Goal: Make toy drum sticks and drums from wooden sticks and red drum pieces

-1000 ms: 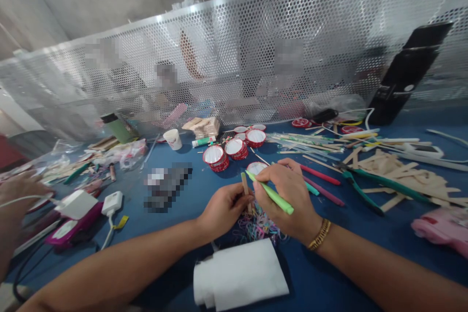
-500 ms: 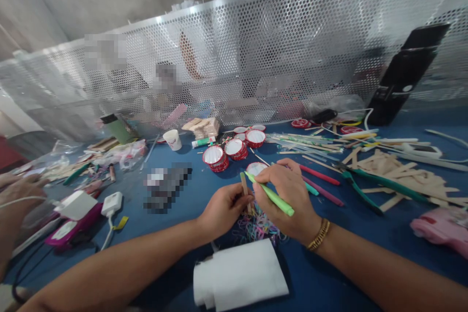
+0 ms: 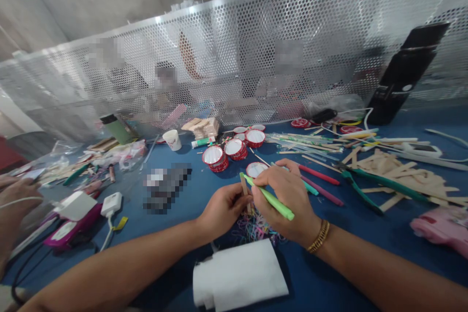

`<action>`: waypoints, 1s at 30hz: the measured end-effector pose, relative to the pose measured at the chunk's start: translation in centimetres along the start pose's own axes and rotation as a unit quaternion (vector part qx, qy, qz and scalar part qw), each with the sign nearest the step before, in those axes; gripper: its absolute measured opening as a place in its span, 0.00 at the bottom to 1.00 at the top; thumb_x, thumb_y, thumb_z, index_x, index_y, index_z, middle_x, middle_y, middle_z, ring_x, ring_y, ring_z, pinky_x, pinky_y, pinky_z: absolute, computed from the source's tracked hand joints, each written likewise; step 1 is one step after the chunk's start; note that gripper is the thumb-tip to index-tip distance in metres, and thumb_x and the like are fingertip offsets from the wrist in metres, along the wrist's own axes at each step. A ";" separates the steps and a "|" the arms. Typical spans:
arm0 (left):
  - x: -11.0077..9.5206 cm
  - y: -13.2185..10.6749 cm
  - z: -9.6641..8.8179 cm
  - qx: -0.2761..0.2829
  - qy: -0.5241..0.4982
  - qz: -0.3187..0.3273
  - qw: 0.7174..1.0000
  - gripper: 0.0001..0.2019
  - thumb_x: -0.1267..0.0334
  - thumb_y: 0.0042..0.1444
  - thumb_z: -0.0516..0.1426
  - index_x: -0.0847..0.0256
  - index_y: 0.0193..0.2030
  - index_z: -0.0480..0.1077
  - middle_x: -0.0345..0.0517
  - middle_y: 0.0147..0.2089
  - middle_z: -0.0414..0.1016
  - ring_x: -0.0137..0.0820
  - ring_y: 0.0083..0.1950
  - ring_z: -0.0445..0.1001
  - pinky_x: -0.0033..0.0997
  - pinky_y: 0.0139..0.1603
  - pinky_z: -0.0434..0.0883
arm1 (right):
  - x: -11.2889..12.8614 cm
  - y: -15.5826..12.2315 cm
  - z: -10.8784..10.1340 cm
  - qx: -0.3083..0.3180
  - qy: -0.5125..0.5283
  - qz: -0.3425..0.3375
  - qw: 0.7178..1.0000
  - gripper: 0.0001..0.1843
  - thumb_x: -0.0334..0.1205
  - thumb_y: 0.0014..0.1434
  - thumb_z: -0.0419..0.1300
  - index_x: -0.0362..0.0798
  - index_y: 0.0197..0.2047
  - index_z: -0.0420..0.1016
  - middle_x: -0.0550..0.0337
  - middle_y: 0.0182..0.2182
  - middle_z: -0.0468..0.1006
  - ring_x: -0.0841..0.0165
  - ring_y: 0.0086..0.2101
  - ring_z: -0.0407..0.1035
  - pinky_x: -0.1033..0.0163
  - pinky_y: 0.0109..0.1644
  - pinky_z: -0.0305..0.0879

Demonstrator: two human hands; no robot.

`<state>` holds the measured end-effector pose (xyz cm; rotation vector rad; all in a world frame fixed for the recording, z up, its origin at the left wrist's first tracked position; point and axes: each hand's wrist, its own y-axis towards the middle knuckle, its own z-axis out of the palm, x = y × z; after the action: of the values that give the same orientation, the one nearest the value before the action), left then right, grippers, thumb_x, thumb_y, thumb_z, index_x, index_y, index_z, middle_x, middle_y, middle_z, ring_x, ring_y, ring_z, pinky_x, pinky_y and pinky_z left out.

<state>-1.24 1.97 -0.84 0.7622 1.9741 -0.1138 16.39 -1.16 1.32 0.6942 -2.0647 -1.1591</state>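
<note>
In the middle of the head view my left hand [image 3: 224,209] pinches a flat wooden craft stick [image 3: 244,186] that stands nearly upright. My right hand [image 3: 283,197] is closed round a light green felt-tip pen [image 3: 272,200]. The pen's tip is at the upper end of the stick; whether it touches the wood I cannot tell. Below both hands lies a heap of small coloured rubber bands [image 3: 258,228], partly hidden by them. A white rolled cloth [image 3: 241,275] lies nearer to me. Red, purple and teal pens [image 3: 320,174] lie beyond my right hand.
Red-rimmed round pieces [image 3: 215,158] stand behind my hands, near a white cup [image 3: 172,140]. Green-handled pliers [image 3: 361,190] and a pile of craft sticks [image 3: 405,173] lie at right. A perforated metal screen [image 3: 219,68] closes the back. Another person's hand [image 3: 18,200] is at far left.
The green pen's tip has shifted slightly left, over the top of the craft stick. My left hand stays almost still. At far left the other person's hand has moved a little.
</note>
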 end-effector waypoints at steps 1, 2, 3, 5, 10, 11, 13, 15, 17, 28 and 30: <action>0.0 0.0 0.0 0.000 -0.002 0.001 1.000 0.14 0.57 0.65 0.52 0.64 0.35 0.70 0.40 0.30 0.68 0.27 0.31 0.63 0.26 0.34 0.64 | 0.1 0.0 0.0 0.001 0.003 -0.004 1.000 0.03 0.33 0.59 0.57 0.49 0.33 0.67 0.63 0.27 0.75 0.68 0.30 0.70 0.48 0.54 0.58; 0.1 0.0 0.0 0.000 -0.004 0.001 1.000 0.14 0.56 0.65 0.52 0.64 0.35 0.70 0.40 0.30 0.68 0.27 0.31 0.63 0.26 0.34 0.64 | 0.1 0.0 0.0 0.003 0.004 -0.006 1.000 0.03 0.33 0.59 0.57 0.49 0.33 0.67 0.63 0.27 0.76 0.68 0.30 0.70 0.48 0.54 0.58; 0.1 0.0 0.1 -0.001 -0.006 -0.001 1.000 0.14 0.56 0.64 0.52 0.64 0.35 0.70 0.40 0.30 0.68 0.27 0.31 0.63 0.26 0.34 0.64 | 0.1 0.0 0.0 0.007 0.002 -0.005 1.000 0.04 0.33 0.59 0.57 0.49 0.33 0.67 0.63 0.27 0.76 0.68 0.30 0.70 0.48 0.54 0.58; 0.2 0.1 0.1 -0.001 -0.010 -0.007 1.000 0.13 0.56 0.64 0.53 0.64 0.36 0.70 0.40 0.29 0.68 0.28 0.31 0.63 0.25 0.32 0.63 | 0.0 0.0 0.1 0.011 -0.004 0.003 1.000 0.04 0.33 0.59 0.56 0.49 0.32 0.68 0.63 0.27 0.75 0.68 0.30 0.70 0.48 0.54 0.58; 0.2 0.1 0.1 -0.001 -0.008 -0.011 1.000 0.13 0.56 0.64 0.53 0.64 0.35 0.70 0.40 0.29 0.67 0.28 0.30 0.64 0.26 0.32 0.63 | -0.1 -0.1 0.0 0.002 -0.010 0.010 1.000 0.03 0.33 0.59 0.56 0.49 0.33 0.68 0.63 0.26 0.74 0.68 0.29 0.69 0.48 0.54 0.58; 0.1 0.1 0.1 0.000 -0.008 -0.008 1.000 0.13 0.56 0.64 0.53 0.64 0.36 0.70 0.40 0.29 0.68 0.28 0.31 0.64 0.26 0.32 0.64 | 0.0 -0.1 0.0 0.003 -0.007 0.004 1.000 0.03 0.33 0.59 0.57 0.49 0.33 0.68 0.63 0.26 0.74 0.68 0.30 0.69 0.48 0.54 0.58; 0.0 0.1 0.0 0.001 -0.008 0.000 1.000 0.13 0.58 0.64 0.52 0.64 0.37 0.71 0.41 0.31 0.69 0.29 0.32 0.65 0.26 0.34 0.64 | 0.1 -0.1 0.0 0.009 0.000 -0.006 1.000 0.03 0.33 0.59 0.56 0.49 0.33 0.67 0.63 0.27 0.75 0.68 0.30 0.70 0.48 0.54 0.57; 0.0 0.1 0.0 0.001 -0.006 0.004 1.000 0.12 0.59 0.64 0.52 0.64 0.37 0.72 0.41 0.31 0.70 0.29 0.33 0.65 0.26 0.35 0.65 | 0.1 -0.2 0.0 0.016 0.003 -0.009 1.000 0.03 0.34 0.59 0.56 0.49 0.33 0.67 0.63 0.27 0.75 0.68 0.30 0.70 0.48 0.54 0.57; 0.1 0.1 0.0 0.001 -0.004 0.000 1.000 0.12 0.58 0.64 0.52 0.64 0.38 0.72 0.41 0.31 0.69 0.29 0.33 0.65 0.26 0.34 0.64 | 0.0 -0.2 0.1 0.013 -0.003 -0.003 1.000 0.03 0.34 0.60 0.56 0.49 0.33 0.68 0.63 0.27 0.75 0.68 0.30 0.70 0.47 0.54 0.57; -0.1 0.1 0.1 0.003 -0.015 -0.004 1.000 0.12 0.58 0.64 0.52 0.64 0.37 0.72 0.41 0.31 0.71 0.29 0.33 0.65 0.25 0.34 0.65 | 0.5 0.1 -0.1 0.010 0.006 -0.008 1.000 0.04 0.32 0.59 0.56 0.50 0.32 0.66 0.63 0.26 0.75 0.69 0.29 0.70 0.48 0.53 0.57; -0.2 0.1 0.0 0.003 -0.011 0.003 1.000 0.12 0.60 0.64 0.52 0.64 0.36 0.72 0.42 0.32 0.72 0.30 0.35 0.67 0.26 0.37 0.67 | 0.5 0.1 -0.1 0.015 0.009 -0.009 1.000 0.04 0.32 0.59 0.56 0.50 0.33 0.66 0.63 0.27 0.76 0.68 0.30 0.70 0.48 0.53 0.57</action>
<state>-1.10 1.94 -0.66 0.7681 1.9515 -0.1244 16.11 -1.57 1.58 0.7369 -2.0683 -1.1304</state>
